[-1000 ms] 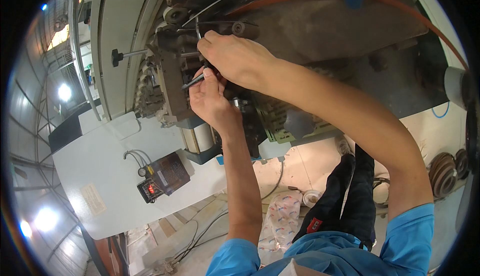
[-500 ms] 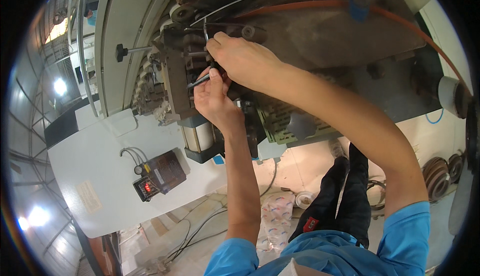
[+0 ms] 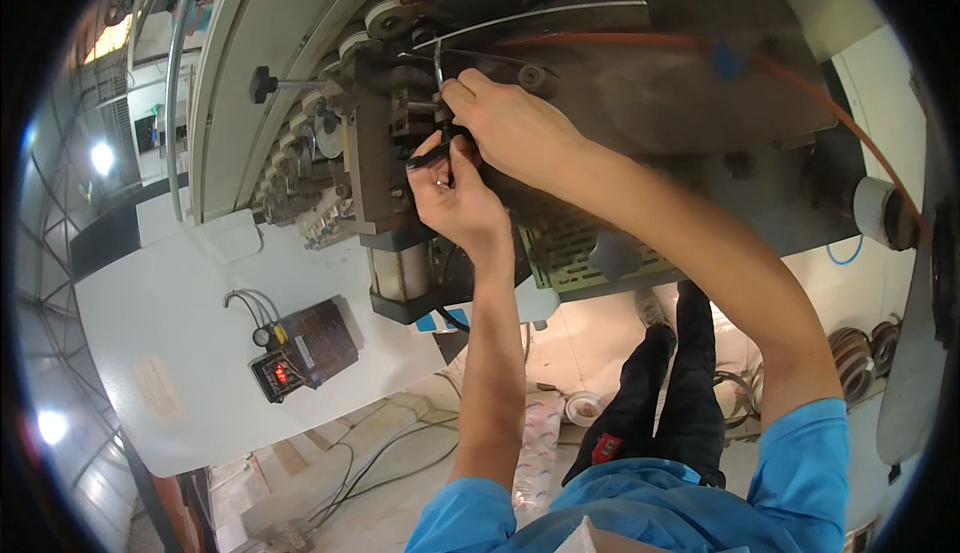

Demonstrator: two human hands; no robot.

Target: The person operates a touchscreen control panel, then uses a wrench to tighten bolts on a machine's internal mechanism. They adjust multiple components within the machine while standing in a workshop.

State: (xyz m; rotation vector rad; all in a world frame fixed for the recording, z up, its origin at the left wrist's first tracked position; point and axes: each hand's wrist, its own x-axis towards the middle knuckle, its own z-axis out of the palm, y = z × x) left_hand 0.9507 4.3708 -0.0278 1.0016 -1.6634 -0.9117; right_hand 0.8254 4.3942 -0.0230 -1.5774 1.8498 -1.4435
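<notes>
A workshop surrounds me, with roof trusses and a bright lamp (image 3: 102,159) out toward 10 o'clock, and a white panel (image 3: 120,313) spreading between 8 and 9 o'clock. On that panel, at 8 o'clock, sits a dark control box (image 3: 318,341) with a lit red display. A broad dark machine bed (image 3: 690,103) fills the space at 2 o'clock, crossed by an orange hose (image 3: 800,81).

My right hand (image 3: 518,125) is at 12 o'clock, fingers drawn together in a pinch on a slim silver rod (image 3: 438,63), which rises from my fingertips toward 12 o'clock; my own fingers hide its lower end. My left hand (image 3: 466,203) is just below, thumb and fingers closed on a short dark piece (image 3: 428,157) that points toward 8 o'clock. How my left fingertips wrap around its far side I cannot tell.

Both hands work close beside a grey metal block (image 3: 370,168) at 10 o'clock, and farther out that way a black knob (image 3: 263,85) stands on its rod. Below the block, near 9 o'clock, I see a pale cylinder (image 3: 402,275) with dark ends. A green slotted plate (image 3: 562,263) lies at 3 o'clock, and coiled bands (image 3: 853,363) rest well apart, between 3 and 4 o'clock
</notes>
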